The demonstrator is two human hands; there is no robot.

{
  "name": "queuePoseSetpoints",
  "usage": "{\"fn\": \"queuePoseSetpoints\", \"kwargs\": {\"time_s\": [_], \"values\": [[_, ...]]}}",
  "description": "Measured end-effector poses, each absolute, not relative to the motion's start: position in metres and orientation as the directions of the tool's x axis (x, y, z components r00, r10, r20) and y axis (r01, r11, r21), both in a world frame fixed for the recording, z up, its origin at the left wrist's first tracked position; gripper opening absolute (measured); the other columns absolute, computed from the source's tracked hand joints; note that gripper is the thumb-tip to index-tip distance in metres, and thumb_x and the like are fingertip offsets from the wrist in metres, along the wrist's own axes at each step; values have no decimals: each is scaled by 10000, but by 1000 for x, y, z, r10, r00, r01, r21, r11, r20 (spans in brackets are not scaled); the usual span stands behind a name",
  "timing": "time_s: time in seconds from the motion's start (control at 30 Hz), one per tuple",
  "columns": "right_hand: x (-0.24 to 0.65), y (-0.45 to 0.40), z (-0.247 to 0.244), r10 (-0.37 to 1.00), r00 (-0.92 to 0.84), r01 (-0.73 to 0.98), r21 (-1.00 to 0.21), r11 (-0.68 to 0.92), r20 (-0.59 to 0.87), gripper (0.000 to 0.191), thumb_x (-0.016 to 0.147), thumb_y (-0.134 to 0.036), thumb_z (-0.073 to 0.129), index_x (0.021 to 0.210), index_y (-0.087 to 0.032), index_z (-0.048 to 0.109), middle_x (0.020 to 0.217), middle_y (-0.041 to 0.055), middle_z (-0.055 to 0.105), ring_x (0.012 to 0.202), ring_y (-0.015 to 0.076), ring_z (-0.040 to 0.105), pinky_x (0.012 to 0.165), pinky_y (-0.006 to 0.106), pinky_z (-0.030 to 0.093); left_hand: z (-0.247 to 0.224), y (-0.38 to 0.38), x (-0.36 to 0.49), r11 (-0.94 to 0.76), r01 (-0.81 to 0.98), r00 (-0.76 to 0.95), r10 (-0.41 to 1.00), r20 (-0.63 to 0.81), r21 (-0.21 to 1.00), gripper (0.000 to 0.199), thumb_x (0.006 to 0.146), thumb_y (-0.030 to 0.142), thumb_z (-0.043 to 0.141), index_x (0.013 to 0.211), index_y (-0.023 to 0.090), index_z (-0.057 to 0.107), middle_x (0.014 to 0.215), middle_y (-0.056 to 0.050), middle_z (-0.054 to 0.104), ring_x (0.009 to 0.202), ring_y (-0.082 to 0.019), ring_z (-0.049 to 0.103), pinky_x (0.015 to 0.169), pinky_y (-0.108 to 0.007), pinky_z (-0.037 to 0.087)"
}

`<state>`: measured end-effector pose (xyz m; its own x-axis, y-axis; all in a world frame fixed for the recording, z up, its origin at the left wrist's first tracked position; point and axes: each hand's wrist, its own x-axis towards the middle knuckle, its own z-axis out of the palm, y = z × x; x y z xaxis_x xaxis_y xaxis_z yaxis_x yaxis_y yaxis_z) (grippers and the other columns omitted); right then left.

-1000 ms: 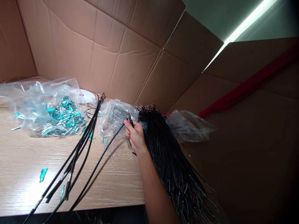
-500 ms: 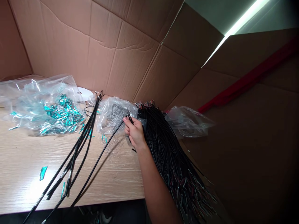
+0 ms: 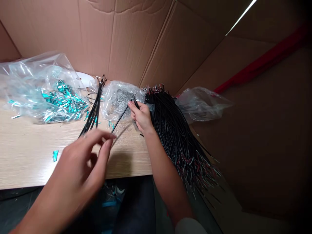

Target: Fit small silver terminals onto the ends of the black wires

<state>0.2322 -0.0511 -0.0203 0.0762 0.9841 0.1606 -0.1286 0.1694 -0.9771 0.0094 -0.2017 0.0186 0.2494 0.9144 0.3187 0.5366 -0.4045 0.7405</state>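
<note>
My right hand (image 3: 141, 117) is closed on the end of a black cable (image 3: 120, 121), and a small dark pointed tool (image 3: 135, 101) also sits in its grip. The cable slants down toward my left hand (image 3: 84, 159), which is in the near foreground, slightly blurred. Its thumb and index fingertips are close together beside the cable; whether they touch it is unclear. Behind my left hand lie several loose black cables (image 3: 95, 109). A thick bundle of black cables (image 3: 168, 126) with red and white wire ends rests right beside my right forearm.
On the wooden table (image 3: 19, 156), a clear bag (image 3: 58, 100) holds teal foil scraps. Another bag (image 3: 124, 97) contains silvery clippings. A crumpled clear bag (image 3: 203, 104) lies behind the bundle. Cardboard walls (image 3: 134, 39) enclose the back and right. One foil piece (image 3: 55, 155) lies near the front.
My left hand has come into view from the lower left, covering part of the cables. The table scene sits higher in the picture. My right hand keeps its grip.
</note>
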Motion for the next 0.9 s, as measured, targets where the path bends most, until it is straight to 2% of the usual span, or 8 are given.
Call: {"fn": "queuePoseSetpoints", "kwargs": {"time_s": [0.1, 0.17, 0.23, 0.3, 0.43, 0.53, 0.67, 0.9], "values": [[231, -51, -19, 982, 90, -120, -977, 176, 166, 407, 746, -499, 837, 741, -216, 544, 594, -91, 286, 494, 67, 164, 432, 265, 141, 31, -142, 37, -435, 703, 275, 896, 350, 563, 287, 981, 303, 497, 1124, 127, 673, 1016, -153, 718, 891, -272, 677, 781, -363, 516], [231, -51, -18, 979, 100, -123, -974, 190, 179, 400, 746, -494, 837, 746, -216, 549, 602, -87, 298, 490, 67, 176, 431, 267, 139, 33, -106, 54, -400, 758, 290, 914, 283, 515, 289, 975, 299, 502, 1072, 89, 674, 926, -172, 714, 850, -280, 676, 763, -365, 495], [231, -51, -18, 974, 124, -117, -972, 205, 191, 376, 754, -482, 827, 761, -214, 563, 615, -81, 317, 487, 67, 191, 433, 274, 144, 31, -79, 67, -389, 718, 327, 920, 215, 577, 290, 987, 316, 493, 972, 95, 680, 849, -164, 705, 777, -258, 664, 707, -342, 471], [232, -51, -18, 970, 151, -104, -973, 208, 192, 352, 760, -472, 812, 782, -211, 578, 627, -77, 348, 486, 68, 206, 437, 277, 161, 29, -60, 75, -372, 557, 417, 899, 138, 742, 305, 1001, 312, 476, 871, 110, 666, 804, -138, 694, 685, -200, 635, 636, -294, 443], [234, -50, -19, 971, 155, -62, -979, 192, 181, 338, 780, -488, 773, 826, -202, 599, 659, -56, 469, 481, 68, 238, 440, 268, 179, 16, -43, 76, -87, 190, 591, 805, -43, 978, 275, 1006, 320, 483, 866, 132, 626, 713, -53, 637, 492, -100, 499, 456, -214, 298], [236, -51, -19, 961, 124, 99, -967, 235, 247, 343, 860, -529, 682, 796, -199, 614, 697, -14, 576, 513, 91, 373, 474, 259, 272, -2, -38, 72, -9, 21, 600, 800, -5, 1000, 288, 982, 386, 557, 823, 150, 604, 605, 3, 545, 438, -72, 413, 425, -190, 227], [241, -55, -12, 902, 61, 426, -828, 364, 428, 399, 963, -523, 567, 762, -191, 662, 760, 34, 667, 695, 159, 577, 638, 278, 417, -20, -33, 66, -69, -51, 557, 826, 86, 996, 355, 953, 454, 606, 807, 133, 636, 585, 0, 553, 465, -83, 453, 435, -188, 267], [249, -58, -9, 818, 17, 769, -530, 357, 575, 319, 982, -450, 559, 868, -186, 697, 749, 26, 686, 631, 155, 565, 632, 272, 393, -27, -30, 62, -94, -33, 425, 900, 99, 995, 380, 859, 484, 708, 847, 106, 676, 687, -4, 634, 458, -92, 524, 447, -211, 361]]}}
